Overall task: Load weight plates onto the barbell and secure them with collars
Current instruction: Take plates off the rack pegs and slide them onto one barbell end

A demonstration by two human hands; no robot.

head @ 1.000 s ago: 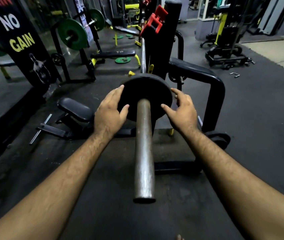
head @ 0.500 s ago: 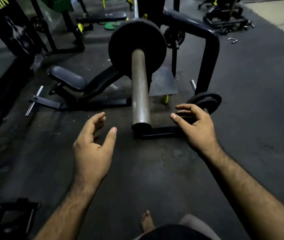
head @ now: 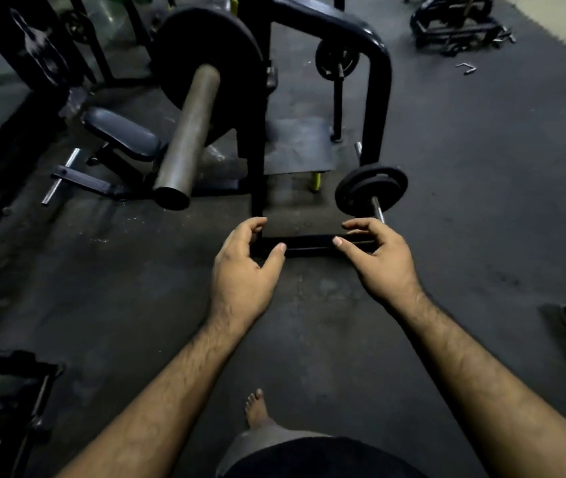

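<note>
Hands both empty, fingers curled half open, held out over the dark rubber floor (head: pixel 447 201). Left hand (head: pixel 243 270) sits below and right of the grey steel barbell sleeve (head: pixel 188 132), apart from it; black round weight plate (head: pixel 205 56) loaded at the sleeve's far end. Right hand (head: pixel 378 263) is just below a small black plate stack on a chrome peg (head: pixel 371 188), not touching.
</note>
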